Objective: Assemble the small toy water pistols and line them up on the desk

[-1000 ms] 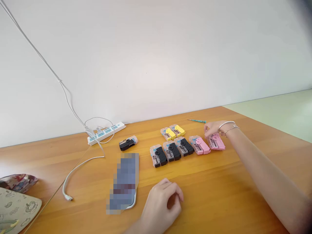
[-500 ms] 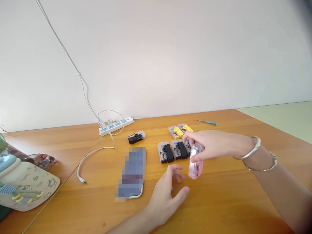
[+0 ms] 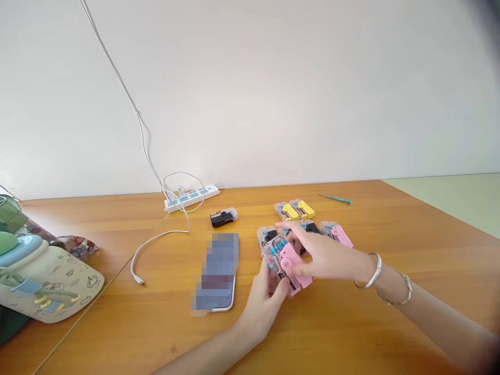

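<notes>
A small pink and clear plastic device (image 3: 287, 263) with a round dial and blue parts inside is held above the table, tilted. My left hand (image 3: 262, 297) grips it from the lower left, thumb on its near edge. From the right, my right hand (image 3: 320, 252) has its thumb on the pink cover and its fingers curled over the far side. Behind the hands lie several black ones of the same shape, such as the black device (image 3: 269, 236), partly hidden. Another pink device (image 3: 339, 234) rests beyond my right hand.
Two yellow devices (image 3: 295, 210) lie further back. A lone black device (image 3: 223, 216) is near the white power strip (image 3: 191, 199). A phone (image 3: 219, 276), a white cable (image 3: 160, 233), a teal screwdriver (image 3: 338, 199) and a cream bottle (image 3: 58, 281) also occupy the wooden table (image 3: 371, 323).
The pink device has moved left and turned its dial side toward me. My left hand, open and apart before, has closed on it. My right hand has come left with it.
</notes>
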Tool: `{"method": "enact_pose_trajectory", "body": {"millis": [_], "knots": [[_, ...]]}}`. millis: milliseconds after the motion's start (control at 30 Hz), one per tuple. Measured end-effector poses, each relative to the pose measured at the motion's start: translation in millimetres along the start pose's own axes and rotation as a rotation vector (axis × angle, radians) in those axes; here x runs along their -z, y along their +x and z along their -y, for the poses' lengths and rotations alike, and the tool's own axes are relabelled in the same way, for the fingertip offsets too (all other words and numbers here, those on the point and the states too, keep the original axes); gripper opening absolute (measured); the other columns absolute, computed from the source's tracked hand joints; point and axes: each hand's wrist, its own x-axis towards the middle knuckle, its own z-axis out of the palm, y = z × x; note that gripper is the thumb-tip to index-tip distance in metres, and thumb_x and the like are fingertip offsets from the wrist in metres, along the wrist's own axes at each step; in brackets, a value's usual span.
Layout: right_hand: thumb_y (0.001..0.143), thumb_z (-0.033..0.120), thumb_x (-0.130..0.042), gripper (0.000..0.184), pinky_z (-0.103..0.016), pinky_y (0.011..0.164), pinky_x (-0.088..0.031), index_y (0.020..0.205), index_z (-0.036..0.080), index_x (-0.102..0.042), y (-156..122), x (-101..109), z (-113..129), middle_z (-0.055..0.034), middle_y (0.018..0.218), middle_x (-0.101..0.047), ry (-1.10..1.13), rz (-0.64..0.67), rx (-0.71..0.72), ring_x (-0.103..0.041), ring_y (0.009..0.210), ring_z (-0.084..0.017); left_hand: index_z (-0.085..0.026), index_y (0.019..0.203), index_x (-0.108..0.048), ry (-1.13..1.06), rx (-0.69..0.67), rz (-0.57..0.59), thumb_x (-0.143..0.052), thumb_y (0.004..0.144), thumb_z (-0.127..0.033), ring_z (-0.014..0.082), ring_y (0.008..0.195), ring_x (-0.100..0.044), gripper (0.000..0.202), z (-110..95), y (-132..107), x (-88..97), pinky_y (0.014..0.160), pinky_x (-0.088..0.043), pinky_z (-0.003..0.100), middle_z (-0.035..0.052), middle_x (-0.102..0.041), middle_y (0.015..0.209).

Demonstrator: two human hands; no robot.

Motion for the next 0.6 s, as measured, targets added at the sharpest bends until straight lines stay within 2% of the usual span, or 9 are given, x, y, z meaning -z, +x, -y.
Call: {"method": "enact_pose_trajectory", "body": {"millis": [33,100,200,333,467,600], "knots": [[0.077,0.039,-0.065,0.080,-0.033,0.076,-0.050,0.140,0.025,-0.018,-5,-7,-5,-0.0048,0.104,-0.065,0.127,0.045,0.005,-0.064,0.088,-0.020,-0.017,0.120,-0.038,-0.009,0.006,-0.003,-0.046,0.087,-0.032,0.0160,0.074,-0.055,0.037,-1,0,-0.3,0.066,-0.046,0.027,0.0038,-0.059,0.086],[0.080,0.039,-0.063,0.076,-0.036,0.088,-0.048,0.139,0.025,-0.017,-17,-22,-15,-0.0078,0.115,-0.061,0.359,0.067,0.021,-0.059,0.107,-0.022,-0.016,0.121,-0.038,-0.008,0.012,0.026,-0.046,0.087,-0.031,0.0157,0.072,-0.055,0.038,-1,0,-0.9,0.068,-0.046,0.028,0.0034,-0.059,0.084],[0.086,0.039,-0.055,0.069,-0.038,0.083,-0.052,0.138,0.027,-0.011,-31,-34,-30,-0.0088,0.117,-0.059,0.663,0.119,0.037,-0.063,0.098,-0.021,-0.017,0.122,-0.040,0.069,0.017,0.092,-0.049,0.086,-0.029,0.0146,0.065,-0.054,0.039,0,-1,-0.7,0.064,-0.045,0.027,0.0021,-0.061,0.079],[0.086,0.039,-0.054,0.058,-0.037,0.075,-0.054,0.134,0.025,-0.026,-42,-24,-43,-0.0062,0.104,-0.061,0.528,0.005,-0.042,-0.064,0.081,-0.018,-0.017,0.123,-0.043,0.154,0.003,0.143,-0.051,0.084,-0.032,0.0141,0.060,-0.052,0.043,4,-2,1.9,0.058,-0.042,0.025,-0.0003,-0.058,0.073],[0.085,0.037,-0.055,0.039,-0.039,0.087,-0.049,0.121,0.025,-0.045,-45,-13,-42,-0.0068,0.114,-0.058,0.312,-0.162,0.018,-0.058,0.102,-0.022,-0.019,0.127,-0.042,0.183,-0.013,0.162,-0.053,0.085,-0.040,0.0161,0.067,-0.055,0.048,6,-4,4.1,0.063,-0.044,0.027,0.0005,-0.059,0.076],[0.081,0.037,-0.061,0.031,-0.036,0.084,-0.049,0.108,0.022,-0.053,-47,-21,-36,-0.0060,0.106,-0.062,0.131,-0.215,0.120,-0.059,0.099,-0.022,-0.017,0.117,-0.051,0.186,-0.027,0.099,-0.051,0.085,-0.048,0.0213,0.087,-0.057,0.045,2,-3,3.4,0.079,-0.045,0.033,0.0060,-0.063,0.095]]}}
